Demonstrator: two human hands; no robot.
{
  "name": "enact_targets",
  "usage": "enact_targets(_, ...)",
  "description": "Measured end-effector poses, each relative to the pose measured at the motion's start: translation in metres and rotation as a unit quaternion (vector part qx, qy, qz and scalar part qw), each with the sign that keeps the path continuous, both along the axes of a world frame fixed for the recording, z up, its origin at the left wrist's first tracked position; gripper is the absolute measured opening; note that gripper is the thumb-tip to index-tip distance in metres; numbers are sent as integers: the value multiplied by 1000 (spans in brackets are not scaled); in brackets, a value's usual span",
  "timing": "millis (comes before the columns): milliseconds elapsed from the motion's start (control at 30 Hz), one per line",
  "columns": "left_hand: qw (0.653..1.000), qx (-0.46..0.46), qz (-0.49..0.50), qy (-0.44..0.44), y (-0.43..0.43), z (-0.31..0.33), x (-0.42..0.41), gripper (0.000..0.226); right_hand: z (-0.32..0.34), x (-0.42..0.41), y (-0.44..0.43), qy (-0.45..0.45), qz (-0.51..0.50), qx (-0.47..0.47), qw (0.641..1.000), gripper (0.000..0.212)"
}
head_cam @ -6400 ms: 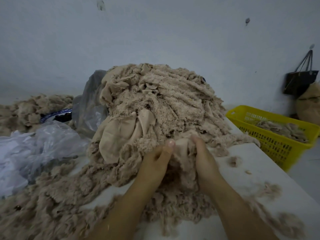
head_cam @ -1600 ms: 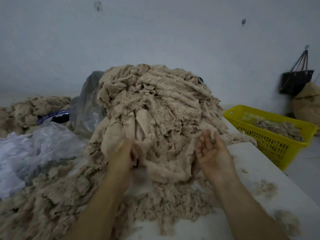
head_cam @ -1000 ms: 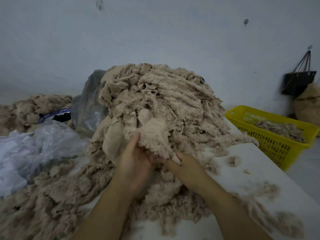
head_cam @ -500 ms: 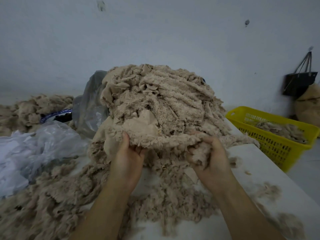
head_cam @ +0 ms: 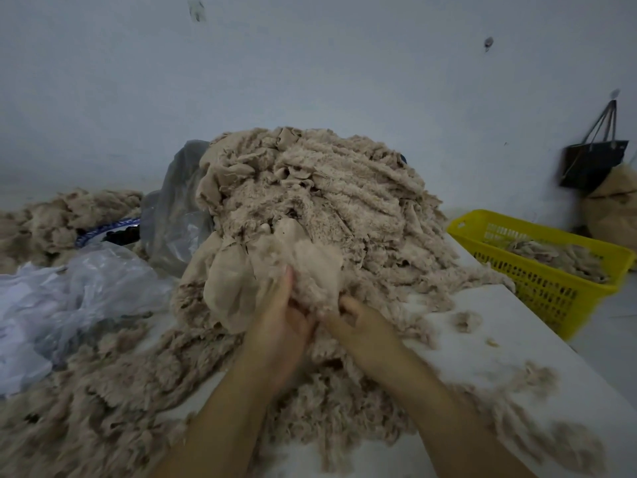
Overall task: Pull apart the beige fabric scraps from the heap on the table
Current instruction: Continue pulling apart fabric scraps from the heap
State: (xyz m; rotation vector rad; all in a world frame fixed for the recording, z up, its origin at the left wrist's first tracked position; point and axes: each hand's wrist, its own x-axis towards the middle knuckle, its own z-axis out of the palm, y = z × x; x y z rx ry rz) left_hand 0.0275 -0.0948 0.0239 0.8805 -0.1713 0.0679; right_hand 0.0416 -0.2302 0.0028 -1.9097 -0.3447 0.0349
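Centrally on the white table (head_cam: pixel 517 346), piled high against the wall: the heap (head_cam: pixel 344 201) of beige fabric scraps, mostly fluffy strips, with a smooth flat piece (head_cam: pixel 231 288) hanging at its left front. Right at the near foot of that pile, both hands side by side and almost touching, both on one fluffy scrap (head_cam: pixel 310 267) lifted slightly off the face of the heap. For the left hand (head_cam: pixel 279 336): back toward the camera, one finger stretched up along the scrap's near side, the rest tucked into the fabric and hidden, so clamped on it as far as visible. For the right hand (head_cam: pixel 365 329): fingers curled inward, pinching the scrap's lower edge just beside the left palm. Below and around both wrists, shredded beige fluff (head_cam: pixel 103 391) spread over the tabletop toward the front left. Further right, a small loose tuft (head_cam: pixel 465 320) lying apart on bare table. Off the table's right edge, a yellow basket (head_cam: pixel 551 291) holding some beige scraps. Behind it, a black bag (head_cam: pixel 593 163) hanging on the wall beside a tan sack (head_cam: pixel 617 208). To the left, crumpled clear plastic (head_cam: pixel 86 281), a grey plastic bag (head_cam: pixel 172 215) touching the heap, and a second beige pile (head_cam: pixel 51 219) farther back.
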Motion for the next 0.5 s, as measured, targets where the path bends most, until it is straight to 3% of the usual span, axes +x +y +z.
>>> enact_targets(100,999,10,43,-2,10,0,4,59,-1,5,-8,-6,-49,53,997,29)
enact_targets(167,996,13,86,12,24,0,5,62,5,11,-23,59,-92,180,978,27)
enact_targets(200,993,43,108,21,29,0,6,64,9,15,-35,87,-105,287,948,25)
enact_targets(233,986,99,130,31,32,-2,7,66,15,19,-49,90,-105,421,897,26)
enact_targets(267,971,177,153,41,31,-4,9,67,20,22,-62,67,-86,561,820,34)
enact_targets(300,946,268,177,53,29,-7,10,67,23,23,-70,45,-74,661,745,54)
enact_targets(333,911,356,200,61,27,-10,10,63,23,23,-73,55,-82,708,700,73)
enact_targets(367,876,428,216,57,25,-13,11,57,20,24,-71,86,-105,701,700,83)
enact_targets(433,801,544,251,7,25,-22,14,44,10,24,-55,141,-141,573,795,85)
enact_targets(500,718,620,315,-33,29,-25,17,24,2,25,-42,134,-141,438,878,73)
